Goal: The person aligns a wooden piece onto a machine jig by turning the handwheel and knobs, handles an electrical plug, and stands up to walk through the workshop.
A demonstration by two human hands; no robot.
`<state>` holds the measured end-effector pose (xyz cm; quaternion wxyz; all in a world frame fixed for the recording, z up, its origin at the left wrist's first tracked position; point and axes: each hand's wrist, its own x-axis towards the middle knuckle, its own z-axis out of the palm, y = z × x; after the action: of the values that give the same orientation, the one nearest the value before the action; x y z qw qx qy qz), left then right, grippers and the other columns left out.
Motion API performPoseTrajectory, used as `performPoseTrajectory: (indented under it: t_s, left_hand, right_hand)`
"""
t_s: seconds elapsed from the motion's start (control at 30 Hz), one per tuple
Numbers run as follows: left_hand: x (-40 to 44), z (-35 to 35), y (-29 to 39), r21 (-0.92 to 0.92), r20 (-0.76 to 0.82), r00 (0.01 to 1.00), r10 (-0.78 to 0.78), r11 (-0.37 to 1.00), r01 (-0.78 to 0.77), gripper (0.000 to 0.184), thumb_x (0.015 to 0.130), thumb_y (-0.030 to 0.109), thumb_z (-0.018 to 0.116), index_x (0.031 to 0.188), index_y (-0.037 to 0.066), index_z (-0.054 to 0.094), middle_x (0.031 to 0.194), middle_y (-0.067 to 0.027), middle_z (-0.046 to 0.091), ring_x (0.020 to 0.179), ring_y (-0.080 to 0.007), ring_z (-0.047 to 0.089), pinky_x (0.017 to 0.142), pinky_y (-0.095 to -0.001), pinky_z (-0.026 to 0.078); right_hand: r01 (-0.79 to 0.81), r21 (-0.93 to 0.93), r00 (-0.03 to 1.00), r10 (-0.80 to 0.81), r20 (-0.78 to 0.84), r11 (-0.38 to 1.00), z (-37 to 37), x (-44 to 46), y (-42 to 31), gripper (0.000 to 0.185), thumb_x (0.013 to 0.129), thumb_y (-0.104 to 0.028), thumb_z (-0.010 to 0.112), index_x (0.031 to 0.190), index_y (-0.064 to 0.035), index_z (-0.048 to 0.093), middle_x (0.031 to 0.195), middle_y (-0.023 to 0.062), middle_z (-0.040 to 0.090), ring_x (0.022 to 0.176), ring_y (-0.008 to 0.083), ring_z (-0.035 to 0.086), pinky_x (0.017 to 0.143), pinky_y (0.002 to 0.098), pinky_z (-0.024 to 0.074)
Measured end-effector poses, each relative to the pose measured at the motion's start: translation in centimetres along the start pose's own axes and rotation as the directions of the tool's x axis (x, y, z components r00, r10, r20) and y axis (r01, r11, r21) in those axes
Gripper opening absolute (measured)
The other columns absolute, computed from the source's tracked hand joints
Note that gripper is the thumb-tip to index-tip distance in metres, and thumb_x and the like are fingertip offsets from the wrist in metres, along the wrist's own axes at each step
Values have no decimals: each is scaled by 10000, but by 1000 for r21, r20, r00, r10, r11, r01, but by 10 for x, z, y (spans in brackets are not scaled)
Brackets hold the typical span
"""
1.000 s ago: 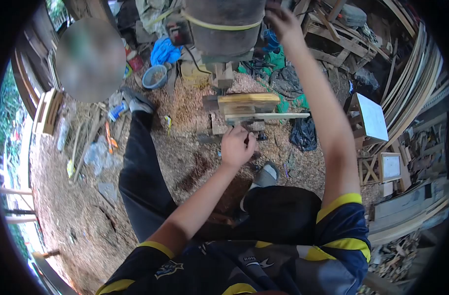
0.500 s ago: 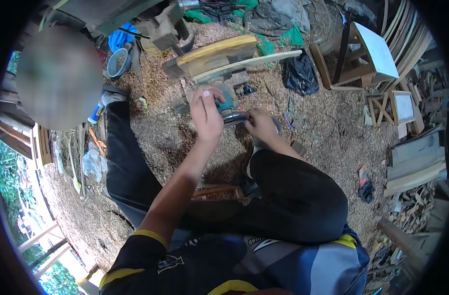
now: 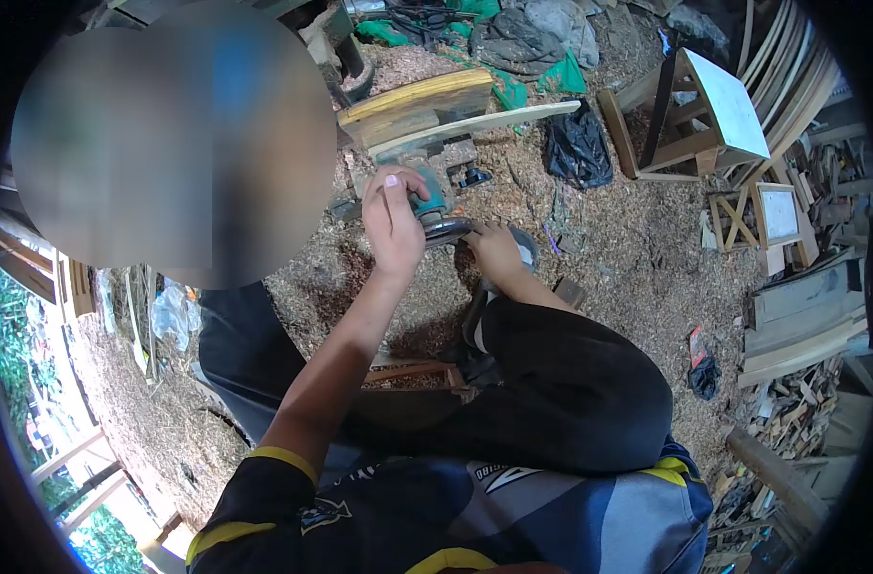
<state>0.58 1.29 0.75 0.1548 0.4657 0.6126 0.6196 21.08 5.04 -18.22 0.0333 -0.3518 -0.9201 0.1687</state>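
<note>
My left hand (image 3: 394, 222) is wrapped over the body of a teal power tool (image 3: 430, 195), which has a dark round rim at its near end. At the right side of that rim (image 3: 448, 230), the fingers of my right hand (image 3: 497, 254) are pressed against it, curled. Just beyond the tool, a long thin wooden strip (image 3: 494, 122) lies slanted, its right end over a black plastic bag. Behind the strip is a thick curved wooden block (image 3: 417, 99) with a yellowish top edge. The underside of the tool is hidden.
Wood shavings cover the ground (image 3: 618, 277). A black plastic bag (image 3: 579, 148) lies beyond my right hand. To the right stand a wooden stool frame with a white top (image 3: 726, 103) and stacked curved strips (image 3: 785, 77). A large blurred patch covers the upper left.
My right arm has come down from the machine at the top to the tool's rim. My left hand has closed over the teal tool. The view has shifted, and the blurred patch has grown.
</note>
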Motion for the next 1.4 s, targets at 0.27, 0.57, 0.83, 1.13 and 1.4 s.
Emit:
performPoseTrajectory:
  t_s: [0.27,0.57,0.83,1.13,1.4]
  left_hand:
    - [1,0,5,231,193,956,223,936,-265,260,1045,130,591,837,17,697,935,-148,694,902,-364,646,870,-459,490]
    - [-4,-16,-3,141,486,812,322,888,-437,153,1016,154,695,1035,3,715,1056,-168,722,1022,-401,655,907,-490,495]
    - [-58,-107,31,69,63,987,145,986,-149,187,1010,126,718,1154,15,673,1099,-181,678,1074,-367,634,969,-458,491]
    - [164,-200,176,626,-284,625,727,635,-453,531,860,319,913,1181,6,627,1157,-183,628,1128,-411,590,967,-516,482]
    - [183,-192,179,538,-338,701,628,740,-404,847,829,408,939,1405,-36,505,1345,-302,522,1262,-481,530,1043,-530,489]
  right_hand:
    - [-192,480,870,374,-320,856,-64,-46,12,168,958,-185,749,1068,-61,781,1044,161,734,1003,380,702,866,494,536]
    - [-398,805,288,893,-346,440,-64,-265,-63,185,1035,-165,737,1090,2,796,948,165,800,863,227,769,788,369,591]
    - [-332,890,343,919,-194,312,-59,-340,-125,218,1084,-165,688,1088,39,766,952,62,759,903,146,709,834,309,563]
    - [139,882,458,761,-461,451,-221,-224,-175,239,1135,-176,627,1164,22,757,1003,48,736,904,116,648,846,284,523]
    - [216,866,564,666,-488,452,-252,-220,-227,231,1137,-165,612,1195,20,736,999,60,744,909,117,663,852,282,531]
